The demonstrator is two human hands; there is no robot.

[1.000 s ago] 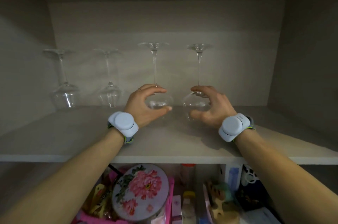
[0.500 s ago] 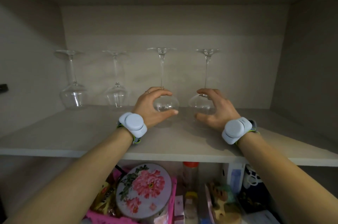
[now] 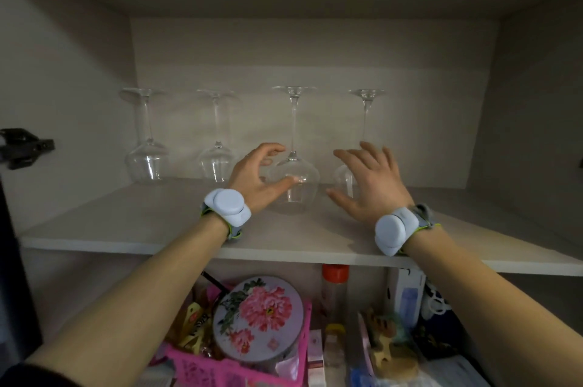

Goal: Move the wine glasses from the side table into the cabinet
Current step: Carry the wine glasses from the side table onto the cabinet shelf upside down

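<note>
Up on the cabinet shelf (image 3: 126, 222), four wine glasses are standing upside down in a row: far-left glass (image 3: 146, 162), second glass (image 3: 217, 162), third glass (image 3: 295, 184) and fourth glass (image 3: 345, 181). Both hands are hovering at the last two. The left hand (image 3: 255, 181) is cupping loosely, thumb touching the third glass's bowl, fingers curled but apart from it. The right hand (image 3: 369, 187) is spreading open beside the fourth glass, gripping nothing. A careless brush could be tipping either tall glass into its neighbour. Below, a pink basket (image 3: 239, 367) is holding a floral tin (image 3: 258, 317) among packets.
</note>
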